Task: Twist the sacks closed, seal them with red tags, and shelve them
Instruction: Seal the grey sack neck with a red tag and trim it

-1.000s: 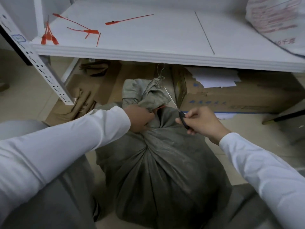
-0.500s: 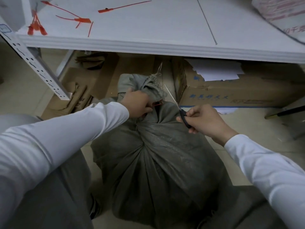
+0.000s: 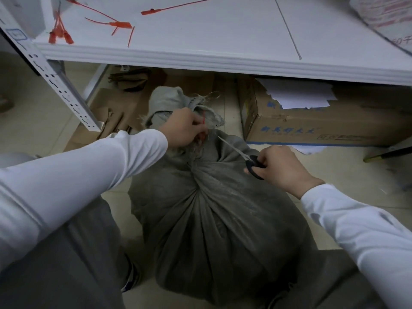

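1. Head view: a grey sack (image 3: 218, 219) stands on the tiled floor in front of a white shelf (image 3: 223, 61), between the person's knees. Its neck is twisted into a tight bunch, and the loose top cloth flops toward the shelf.
2. The left hand (image 3: 182, 128) clamps the twisted neck with its fingers curled round it. A red tag (image 3: 203, 121) shows at the fingertips, partly hidden by the hand.
3. The right hand (image 3: 278, 166) is curled round the black handles of the scissors (image 3: 245, 157). The blades lie together as one thin line, pointing up toward the neck. The tip is just beside the tag; whether it touches cannot be told.
4. Several spare tags (image 3: 120, 24) lie scattered on the shelf's left part.
5. A cardboard box (image 3: 312, 128) sits under the shelf, right of the sack. A white printed bag (image 3: 383, 14) rests on the shelf's far right corner.
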A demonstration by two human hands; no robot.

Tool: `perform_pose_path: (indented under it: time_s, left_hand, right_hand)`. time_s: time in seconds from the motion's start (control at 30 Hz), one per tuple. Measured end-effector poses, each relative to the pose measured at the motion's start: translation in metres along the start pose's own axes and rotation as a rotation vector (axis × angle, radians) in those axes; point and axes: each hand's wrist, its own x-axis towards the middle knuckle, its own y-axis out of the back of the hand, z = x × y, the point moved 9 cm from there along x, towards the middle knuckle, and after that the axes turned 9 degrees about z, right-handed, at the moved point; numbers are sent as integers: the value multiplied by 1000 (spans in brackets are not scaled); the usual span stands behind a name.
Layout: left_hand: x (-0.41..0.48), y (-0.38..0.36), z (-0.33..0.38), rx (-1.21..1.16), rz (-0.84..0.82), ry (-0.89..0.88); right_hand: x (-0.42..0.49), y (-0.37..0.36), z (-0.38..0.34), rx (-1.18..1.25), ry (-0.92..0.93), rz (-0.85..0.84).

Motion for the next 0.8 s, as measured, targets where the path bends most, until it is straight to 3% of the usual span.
perform_pose_path:
  time_s: [0.23, 0.5, 0.8]
  left_hand:
    - [-1, 19, -1, -95, 76, 7]
    - [-9, 25, 19, -17, 106, -187]
    - [-14, 27, 36, -63, 110, -307]
  right_hand:
    - [8, -7, -19, -85, 81, -4]
    - [3, -17, -37, -117, 84, -66]
    - [-4, -19, -56, -44, 84, -17]
